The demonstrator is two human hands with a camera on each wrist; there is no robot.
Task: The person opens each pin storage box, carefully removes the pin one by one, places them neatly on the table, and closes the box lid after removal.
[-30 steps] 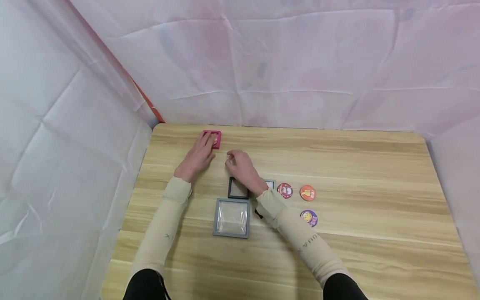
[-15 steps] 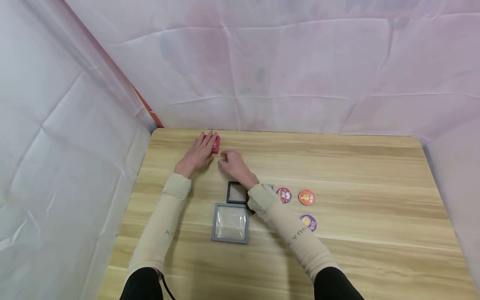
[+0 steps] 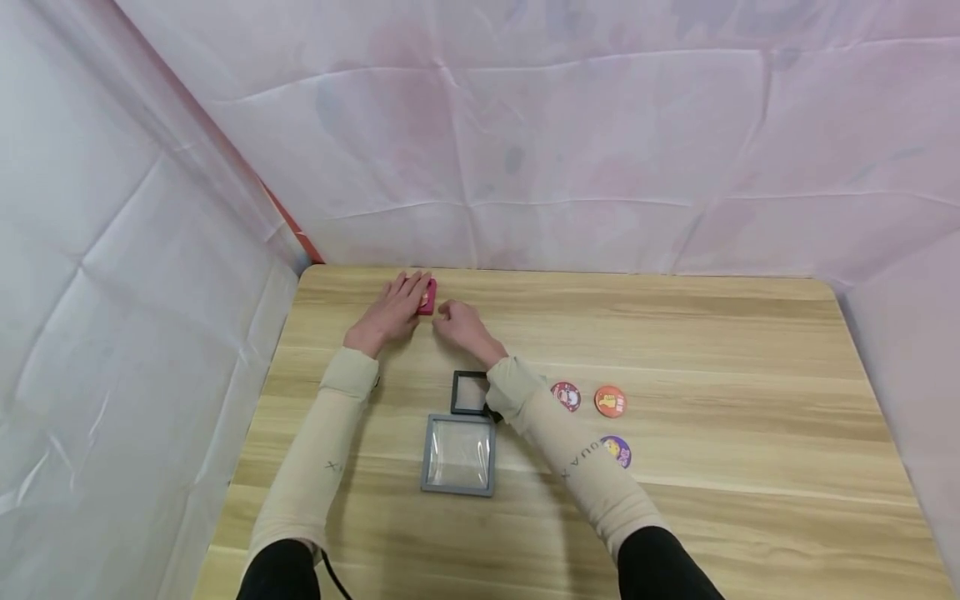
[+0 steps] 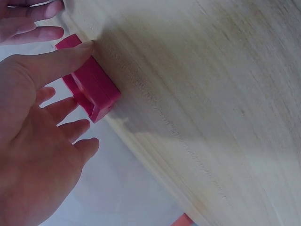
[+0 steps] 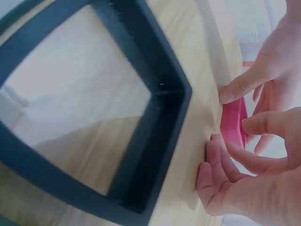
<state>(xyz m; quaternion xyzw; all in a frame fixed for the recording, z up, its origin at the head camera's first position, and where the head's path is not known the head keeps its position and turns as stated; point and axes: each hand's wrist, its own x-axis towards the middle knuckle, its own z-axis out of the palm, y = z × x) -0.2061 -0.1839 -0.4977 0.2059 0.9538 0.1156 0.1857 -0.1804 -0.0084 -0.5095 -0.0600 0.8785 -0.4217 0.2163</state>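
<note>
Nearest the person, a large grey frame [image 3: 459, 455] with a clear pane lies flat on the wooden surface [image 3: 712, 467]. Just beyond it sits a smaller black frame [image 3: 469, 392], its right edge hidden under the right sleeve. To the right of the sleeve lie three round badges: a purple one [image 3: 617, 450] closest, then a red-and-white one [image 3: 566, 396] and an orange one [image 3: 610, 401] side by side.

Farther out, both hands meet at a small pink frame [image 3: 427, 296], which lies near the far left corner of the surface. The left hand [image 3: 390, 312] rests over it with its fingers [image 4: 51, 61] straight and released, one fingertip touching the frame's upper edge in the left wrist view. The right hand [image 3: 459, 327] sits just right of the pink frame [image 5: 233, 123], its fingers loosely curled beside the frame; whether they touch it I cannot tell, and they grasp nothing.

Behind the surface hangs creased white sheeting [image 3: 525, 150].
</note>
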